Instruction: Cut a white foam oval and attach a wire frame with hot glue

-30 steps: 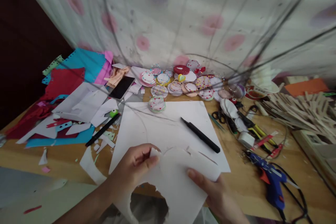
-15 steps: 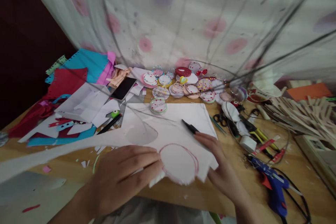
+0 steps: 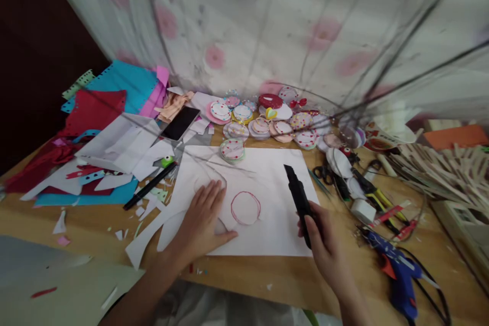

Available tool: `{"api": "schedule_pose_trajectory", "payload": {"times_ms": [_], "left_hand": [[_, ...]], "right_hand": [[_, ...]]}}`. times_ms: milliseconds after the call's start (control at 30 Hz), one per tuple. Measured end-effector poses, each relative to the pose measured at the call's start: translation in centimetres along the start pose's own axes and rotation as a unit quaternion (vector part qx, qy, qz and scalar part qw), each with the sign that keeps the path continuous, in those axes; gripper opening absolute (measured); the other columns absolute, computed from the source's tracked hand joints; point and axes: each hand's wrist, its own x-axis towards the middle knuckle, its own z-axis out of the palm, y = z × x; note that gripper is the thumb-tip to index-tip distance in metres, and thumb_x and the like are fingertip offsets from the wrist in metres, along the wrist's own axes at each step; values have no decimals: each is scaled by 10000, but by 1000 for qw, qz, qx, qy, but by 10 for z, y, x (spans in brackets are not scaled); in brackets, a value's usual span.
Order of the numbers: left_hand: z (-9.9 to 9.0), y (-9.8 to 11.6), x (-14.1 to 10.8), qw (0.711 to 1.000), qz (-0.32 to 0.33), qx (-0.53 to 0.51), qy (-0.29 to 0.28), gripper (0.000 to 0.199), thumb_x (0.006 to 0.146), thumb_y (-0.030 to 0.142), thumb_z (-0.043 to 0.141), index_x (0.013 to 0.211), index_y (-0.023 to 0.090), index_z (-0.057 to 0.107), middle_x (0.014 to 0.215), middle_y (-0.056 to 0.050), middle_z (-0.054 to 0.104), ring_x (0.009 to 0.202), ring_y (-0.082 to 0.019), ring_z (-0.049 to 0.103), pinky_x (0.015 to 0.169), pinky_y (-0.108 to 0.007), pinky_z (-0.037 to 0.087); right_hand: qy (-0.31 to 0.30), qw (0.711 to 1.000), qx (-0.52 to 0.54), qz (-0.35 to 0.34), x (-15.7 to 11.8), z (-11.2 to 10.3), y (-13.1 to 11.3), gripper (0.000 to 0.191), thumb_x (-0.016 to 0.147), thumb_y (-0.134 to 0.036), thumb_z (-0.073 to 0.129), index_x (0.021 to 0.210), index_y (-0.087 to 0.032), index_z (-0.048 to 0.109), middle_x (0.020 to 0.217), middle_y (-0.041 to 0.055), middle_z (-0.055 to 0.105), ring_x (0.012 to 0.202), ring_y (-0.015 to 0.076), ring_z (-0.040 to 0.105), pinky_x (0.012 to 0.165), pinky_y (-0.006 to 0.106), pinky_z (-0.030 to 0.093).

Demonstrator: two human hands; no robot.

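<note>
Flowered fabric (image 3: 263,35) hangs up top; lower centre, the left hand (image 3: 204,219) lies flat on white paper (image 3: 250,181), the right hand (image 3: 321,234) (well apart) clutches a black cutter (image 3: 298,196).

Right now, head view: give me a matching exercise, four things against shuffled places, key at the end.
1. black cutter
2. left hand
3. blue glue gun
4. red-outlined circle

A. on the table, right of the white paper
B. drawn on white paper, between the hands
C. held in the right hand
D. laid palm-down on white paper

Pairs: 1-C, 2-D, 3-A, 4-B
</note>
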Motion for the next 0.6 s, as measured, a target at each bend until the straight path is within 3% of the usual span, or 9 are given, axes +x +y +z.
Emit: {"api": "schedule_pose_trajectory", "payload": {"times_ms": [67,167,333,467,600], "left_hand": [[4,-1,5,1000,6,3,-4,881,712,569,604,1398,107,300,1492,-167,269,1376,-314,227,1105,-480,241],[8,0,9,1000,10,14,-9,884,734,576,574,1425,125,256,1509,-152,233,1390,-327,174,1110,-490,201],[7,1,12,999,20,24,-23,854,758,562,544,1440,152,235,1529,-139,168,1398,-358,104,1109,-524,151],[6,2,12,999,15,23,-31,838,762,521,545,1439,133,237,1534,-144,144,1400,-362,81,1112,-527,140],[5,2,12,999,14,19,-33,827,769,509,533,1441,129,234,1534,-147,141,1400,-367,75,1110,-532,134]], "right_hand": [[-30,998,63,9,-11,-4,-13,301,949,-350,356,1203,-199,417,840,44,586,625,140,566,601,275,505],[-69,996,47,17,-28,-4,-28,381,941,-345,389,1306,-233,390,904,61,645,569,121,574,525,229,501],[-118,991,-29,-48,-48,9,-39,432,912,-319,452,1344,-295,448,1092,78,657,950,206,647,789,271,536],[-172,980,-60,-86,-52,20,-38,444,928,-266,418,1371,-284,423,996,85,676,819,183,677,689,226,549],[-166,975,-102,-108,-51,26,-35,461,932,-242,393,1392,-260,393,992,98,672,781,180,683,679,227,555]]}}
